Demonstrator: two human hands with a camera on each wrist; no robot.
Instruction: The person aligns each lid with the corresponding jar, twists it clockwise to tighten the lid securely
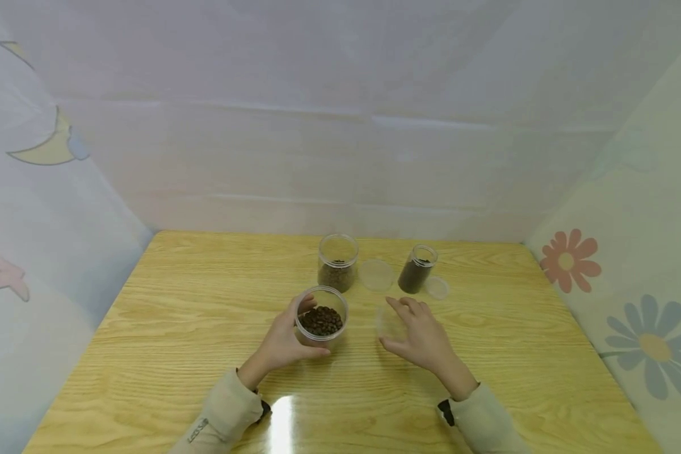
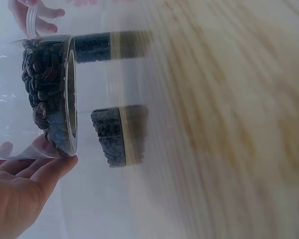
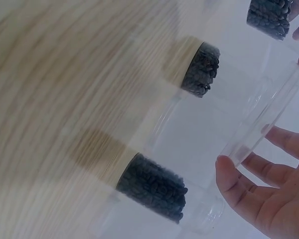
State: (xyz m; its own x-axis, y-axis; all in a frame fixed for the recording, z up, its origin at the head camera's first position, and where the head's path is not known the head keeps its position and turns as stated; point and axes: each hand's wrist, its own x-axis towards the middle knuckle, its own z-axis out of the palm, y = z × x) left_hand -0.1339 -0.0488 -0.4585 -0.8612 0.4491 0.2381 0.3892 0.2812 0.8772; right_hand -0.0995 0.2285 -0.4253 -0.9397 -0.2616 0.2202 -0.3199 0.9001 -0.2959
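Note:
My left hand (image 1: 284, 337) grips a clear round jar (image 1: 328, 342) partly filled with coffee beans (image 1: 321, 321). Its mouth is uncovered, and in the left wrist view the base is raised off the table. To the right, my right hand (image 1: 425, 337) holds a clear round lid (image 3: 269, 119) by its edge, thumb and fingertips spread around the rim. The lid is apart from the jar. Behind the held jar stands a second wide jar (image 1: 338, 255) with coffee beans, also uncovered. A narrower uncovered jar (image 1: 415, 276) of dark beans stands behind my right hand.
A larger flat clear lid (image 1: 376, 275) lies between the two standing jars. Right of the narrow jar lies a smaller lid (image 1: 437, 288). The wooden table (image 1: 204, 284) is bordered at the back and sides by hanging printed cloth (image 1: 318, 157).

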